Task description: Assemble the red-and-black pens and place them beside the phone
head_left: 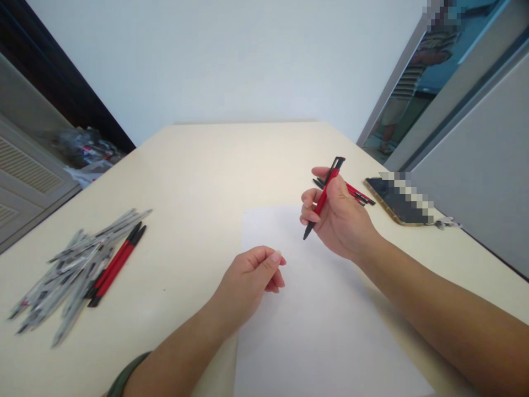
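Observation:
My right hand grips a red pen with black ends, its dark tip pointing down and left above a white paper sheet. My left hand is closed over the sheet's left part, thumb against the index finger; whether anything small is between them cannot be made out. More red and black pens lie on the table behind my right hand, partly hidden by it. Two red pens lie side by side at the left, against a pile of clear-bodied pens.
A phone in a gold-edged case lies at the table's right edge. The cream table meets a pale wall. Plastic bags are beyond the left edge. A person's reflection or figure shows at the upper right.

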A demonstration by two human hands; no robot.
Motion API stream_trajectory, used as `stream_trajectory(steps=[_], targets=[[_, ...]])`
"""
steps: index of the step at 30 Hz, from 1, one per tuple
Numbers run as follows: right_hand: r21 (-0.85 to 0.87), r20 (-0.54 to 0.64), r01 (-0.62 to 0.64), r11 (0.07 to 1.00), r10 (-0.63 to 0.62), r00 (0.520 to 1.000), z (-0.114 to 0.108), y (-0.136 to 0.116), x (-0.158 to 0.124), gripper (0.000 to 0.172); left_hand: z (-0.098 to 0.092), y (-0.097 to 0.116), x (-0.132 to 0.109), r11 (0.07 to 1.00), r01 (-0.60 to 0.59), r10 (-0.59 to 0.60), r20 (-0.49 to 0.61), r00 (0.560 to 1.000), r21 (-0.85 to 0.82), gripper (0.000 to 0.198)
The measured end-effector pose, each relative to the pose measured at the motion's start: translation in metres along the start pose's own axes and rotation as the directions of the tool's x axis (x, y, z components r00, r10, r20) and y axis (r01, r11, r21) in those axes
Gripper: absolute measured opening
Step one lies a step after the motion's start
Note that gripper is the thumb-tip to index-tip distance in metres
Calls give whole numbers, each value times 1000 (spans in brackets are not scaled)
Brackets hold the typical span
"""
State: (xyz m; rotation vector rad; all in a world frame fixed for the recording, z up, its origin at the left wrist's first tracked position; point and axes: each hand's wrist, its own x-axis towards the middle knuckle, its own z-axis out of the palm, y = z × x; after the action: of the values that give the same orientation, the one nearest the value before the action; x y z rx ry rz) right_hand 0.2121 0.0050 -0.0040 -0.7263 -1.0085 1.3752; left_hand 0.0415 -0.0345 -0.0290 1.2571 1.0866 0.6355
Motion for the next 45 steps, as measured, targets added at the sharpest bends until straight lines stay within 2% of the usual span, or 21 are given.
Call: stream_trajectory(steps=[2, 4, 8, 11, 18, 21, 24, 26, 28, 30, 31, 34, 36, 38, 40, 43, 45], targets=[[1, 11, 5, 1000, -5, 1000, -1, -1, 1, 16, 0, 0, -1, 995, -15, 16, -8, 1000, 101, 27], [34, -1, -4, 999, 4, 1000, -2, -4, 2, 16, 0, 0, -3, 967, -67, 76, -27, 997, 246, 27], [106, -16, -80, 991, 82, 997, -9, -15, 5, 52, -1, 0, -8, 868, -167, 186, 5, 982, 467, 27], [145, -22, -131, 981, 136, 990, -16, -22, 7, 57, -1, -1, -9, 825, -195, 201, 47, 978, 530, 26], [305, -48, -148, 941, 170, 984, -24, -24, 10, 47, 0, 0, -8, 770, -227, 220, 85, 972, 596, 27], [360, -53, -138, 923, 167, 984, -25, -23, 10, 51, 0, 1, -9, 731, -249, 240, 103, 965, 636, 27], [373, -79, -124, 919, 165, 983, -26, -23, 11, 59, 0, 0, -9, 637, -296, 305, 120, 945, 712, 24], [358, -93, -124, 926, 167, 982, -26, -24, 12, 57, -1, -3, -8, 542, -326, 364, 133, 922, 775, 21], [338, -106, -129, 932, 174, 979, -25, -24, 13, 42, -2, -6, -8, 446, -316, 366, 152, 918, 837, 29], [320, -134, -121, 940, 172, 976, -24, -23, 14, 26, -3, -9, -8, 378, -275, 292, 168, 942, 884, 48], [310, -154, -112, 944, 167, 974, -24, -22, 15, 24, -3, -9, -8, 356, -253, 239, 174, 955, 899, 58], [260, -167, -172, 950, 219, 961, -27, -15, 17, 36, -3, -7, -11, 324, -222, 121, 192, 974, 920, 72], [205, -123, -271, 940, 300, 946, -31, -8, 19, 48, -2, -5, -12, 308, -215, 94, 195, 976, 927, 72], [130, -70, -348, 928, 359, 931, -35, 0, 22, 53, 0, -3, -13, 295, -211, 98, 189, 977, 932, 68], [45, -33, -370, 928, 372, 928, -37, 7, 27, 44, 1, -4, -14, 290, -209, 110, 184, 977, 934, 65], [-86, -27, -339, 937, 338, 941, -36, 17, 38, 21, 1, -8, -14, 294, -212, 135, 179, 975, 932, 63], [-139, -60, -290, 947, 284, 957, -32, 25, 47, 21, 1, -10, -14, 299, -215, 153, 175, 972, 930, 63]])
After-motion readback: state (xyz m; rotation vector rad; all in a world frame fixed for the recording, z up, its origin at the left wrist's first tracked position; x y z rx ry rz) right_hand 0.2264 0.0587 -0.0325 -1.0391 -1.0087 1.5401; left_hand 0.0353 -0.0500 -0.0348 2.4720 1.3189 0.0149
